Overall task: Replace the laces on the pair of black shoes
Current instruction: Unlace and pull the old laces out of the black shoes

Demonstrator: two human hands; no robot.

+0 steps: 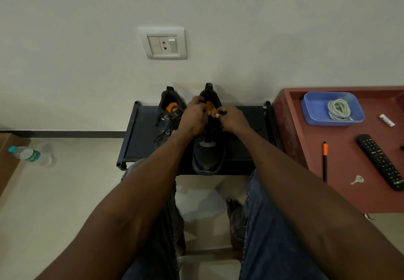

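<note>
Early stage: both hands, left [194, 113] and right [231, 119], pinch the black lace at the right shoe [208, 148] at frame centre; new laces [338, 109] wait in the tray [314, 113], upper right.

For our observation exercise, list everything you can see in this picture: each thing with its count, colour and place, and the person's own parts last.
Black lace-up shoes: two, black with orange insoles, side by side on the rack.
Low fabric-topped rack: one, black, against the wall.
Coiled laces: one bundle, pale grey, in the tray.
Shallow plastic tray: one, blue, on the red-brown table.
Remote control: one, black, table.
Pen: one, black and orange, table.
Key: one, silver, table.
Plastic water bottle: one, clear, teal cap, floor at left.
Wall socket plate: one, white, wall.
Left hand: at right-side shoe's opening.
Right hand: pinching there too.
</note>
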